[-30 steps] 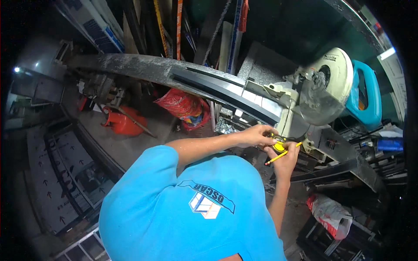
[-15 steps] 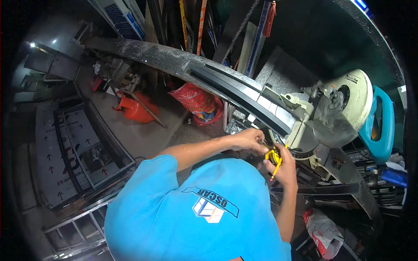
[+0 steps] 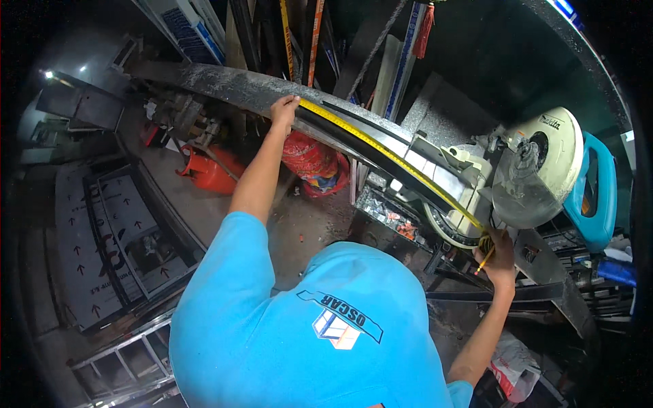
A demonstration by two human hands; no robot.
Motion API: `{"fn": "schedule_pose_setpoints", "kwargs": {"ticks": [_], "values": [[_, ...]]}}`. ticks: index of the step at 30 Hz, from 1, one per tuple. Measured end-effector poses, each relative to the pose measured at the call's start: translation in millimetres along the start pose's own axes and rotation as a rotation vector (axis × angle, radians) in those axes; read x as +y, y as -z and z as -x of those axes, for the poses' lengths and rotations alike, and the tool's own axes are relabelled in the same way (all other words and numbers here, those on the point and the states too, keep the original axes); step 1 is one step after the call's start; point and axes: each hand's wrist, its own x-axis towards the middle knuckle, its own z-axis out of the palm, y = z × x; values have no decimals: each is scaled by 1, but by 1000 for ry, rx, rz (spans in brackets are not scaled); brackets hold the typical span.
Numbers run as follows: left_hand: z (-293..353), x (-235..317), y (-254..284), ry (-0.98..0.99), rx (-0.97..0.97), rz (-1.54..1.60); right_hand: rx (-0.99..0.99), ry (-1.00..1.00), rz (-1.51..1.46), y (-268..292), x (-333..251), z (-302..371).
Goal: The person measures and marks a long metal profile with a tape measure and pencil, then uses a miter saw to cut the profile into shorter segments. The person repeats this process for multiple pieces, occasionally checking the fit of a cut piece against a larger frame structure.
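A yellow tape measure (image 3: 381, 145) is pulled out along a dark metal profile (image 3: 367, 154) that lies on the bench saw. Closed at the far left end of the profile, my left hand (image 3: 283, 112) pinches the tape's end. My right hand (image 3: 500, 257) grips the tape's case by the saw base, mostly hidden by the fingers. A yellow pencil (image 3: 484, 261) sticks out from the same hand. Just beyond that hand stands the mitre saw, with its cream blade guard (image 3: 554, 136) and turquoise handle (image 3: 597, 197).
Below the bench (image 3: 224, 81) stand a red sack (image 3: 309, 160) and an orange gas cylinder (image 3: 207, 168). Long profiles (image 3: 398, 75) lean behind it. Framed panels (image 3: 129, 231) lie at left, near a ladder-like metal frame (image 3: 129, 360). A white and red bag (image 3: 513, 367) sits at lower right.
My hands have moved apart, the left to the far left end of the profile and the right toward the saw. The tape is now drawn out between them.
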Motion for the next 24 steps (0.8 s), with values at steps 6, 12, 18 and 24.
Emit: {"fn": "schedule_pose_setpoints", "kwargs": {"ticks": [6,12,18,24], "values": [[1,-19,-8,-135,-29,38,31,31,67,-1,-16,-13],[42,9,-9,-165,-103,-75,-13,-102,91,-13,-5,-15],[45,15,-10,-128,-71,-112,4,-78,46,-13,-15,-21],[47,17,-8,-109,-73,-90,31,-84,76,-23,-7,-20]]}}
